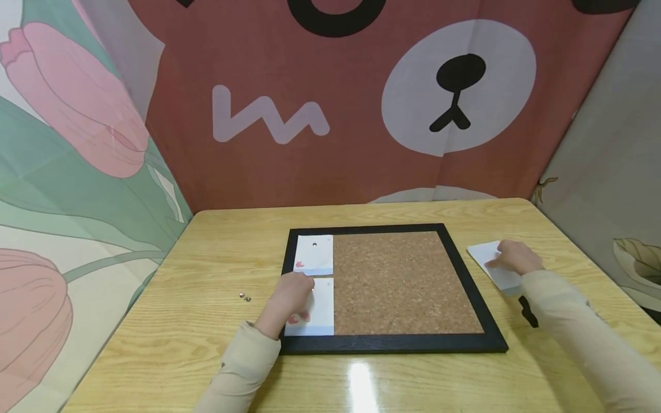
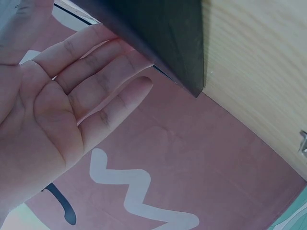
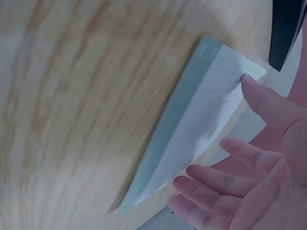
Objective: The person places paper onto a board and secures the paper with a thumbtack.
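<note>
A cork board (image 1: 403,281) in a black frame lies on the table. Two white paper sheets are on its left side: an upper sheet (image 1: 322,255) with a small pin (image 1: 314,244), and a lower sheet (image 1: 322,315) with a reddish print. My left hand (image 1: 293,292) rests at the lower sheet's top left. In the left wrist view its fingers (image 2: 103,91) extend, some tips hidden behind the black frame (image 2: 163,43). My right hand (image 1: 516,258) is over a white notepad (image 1: 485,252) right of the board. In the right wrist view the thumb (image 3: 261,98) touches the lined page, fingers loosely bent.
Two small shiny pins (image 1: 245,297) lie on the table (image 1: 206,258) left of the board. A small black object (image 1: 528,312) sits beside the right sleeve. Behind the table hangs a printed cloth (image 1: 289,166) with a bear face.
</note>
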A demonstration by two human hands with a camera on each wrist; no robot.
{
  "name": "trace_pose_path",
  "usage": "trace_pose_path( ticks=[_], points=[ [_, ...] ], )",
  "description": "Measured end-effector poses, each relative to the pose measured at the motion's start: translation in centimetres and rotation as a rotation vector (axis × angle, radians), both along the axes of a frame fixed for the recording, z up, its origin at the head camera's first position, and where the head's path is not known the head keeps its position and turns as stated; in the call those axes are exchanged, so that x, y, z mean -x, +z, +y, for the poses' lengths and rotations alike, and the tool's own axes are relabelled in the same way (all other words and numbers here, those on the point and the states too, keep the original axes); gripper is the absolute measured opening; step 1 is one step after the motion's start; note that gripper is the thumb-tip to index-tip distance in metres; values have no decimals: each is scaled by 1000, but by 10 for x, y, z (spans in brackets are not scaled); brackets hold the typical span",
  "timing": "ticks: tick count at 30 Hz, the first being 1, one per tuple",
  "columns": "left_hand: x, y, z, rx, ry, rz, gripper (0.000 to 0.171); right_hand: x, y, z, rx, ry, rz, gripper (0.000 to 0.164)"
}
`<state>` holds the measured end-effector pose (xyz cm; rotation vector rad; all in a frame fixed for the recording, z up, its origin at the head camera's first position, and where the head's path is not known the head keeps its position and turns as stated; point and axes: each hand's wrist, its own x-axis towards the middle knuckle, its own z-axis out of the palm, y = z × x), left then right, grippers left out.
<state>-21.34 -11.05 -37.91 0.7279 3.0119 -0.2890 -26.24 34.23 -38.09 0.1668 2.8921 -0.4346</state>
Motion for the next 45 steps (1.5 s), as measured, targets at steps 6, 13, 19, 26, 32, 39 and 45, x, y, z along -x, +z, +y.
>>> trace_pose_path(
  ticks=[6, 13, 19, 26, 32, 39, 45],
  points=[
    [-1, 0, 0, -3, -2, -7, 39, 0, -3, 2, 6, -22, -19, 73],
    [0, 2, 0, 0, 3, -2, 39, 3, -3, 2, -10, -41, -20, 71],
    [1, 4, 1, 9, 16, -33, 39, 5, -4, 3, -25, -74, 12, 73],
    [0, 5, 1, 16, 20, -44, 39, 5, -4, 3, -19, -103, 73, 64],
    [1, 5, 1, 6, 9, -21, 37, 2, 1, 8, 15, -40, 243, 30],
    [3, 6, 1, -5, 16, -19, 37, 1, 7, 17, 51, 6, 439, 32],
    [2, 7, 0, 3, 24, -27, 35, -1, 15, 21, 78, -14, 370, 34]
  ],
)
